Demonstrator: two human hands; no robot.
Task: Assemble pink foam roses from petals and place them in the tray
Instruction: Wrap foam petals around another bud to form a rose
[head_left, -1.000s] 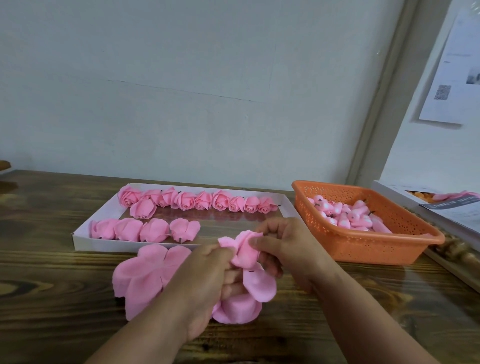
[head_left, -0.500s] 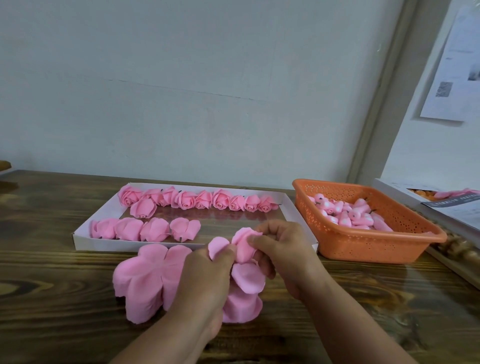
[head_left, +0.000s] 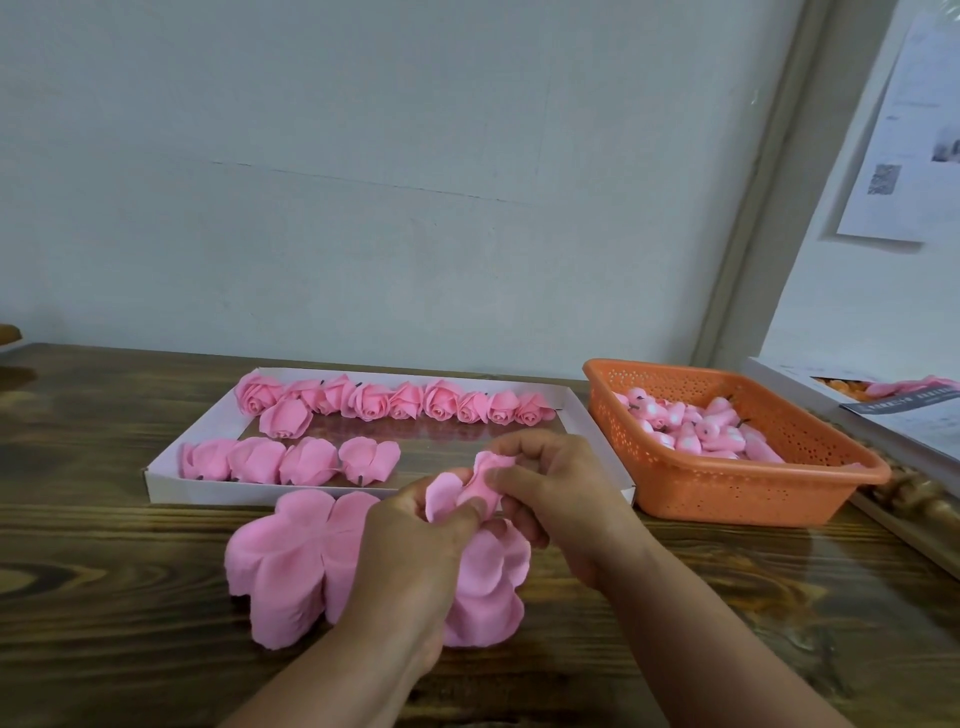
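Both hands meet at lower centre of the frame: the left hand (head_left: 415, 540) pinches a petal sheet (head_left: 493, 577), its fingers curled tight, while the right hand (head_left: 550, 488) has thumb and fingertips closed around the bud (head_left: 480, 480), likely steadying it so the petals wrap snugly. A petal stack (head_left: 291, 561) lies just left on the table (head_left: 130, 597), within reach. Above, the tray (head_left: 166, 480) holds finished roses (head_left: 441, 400); the orange basket (head_left: 727, 493) at right keeps spare buds.
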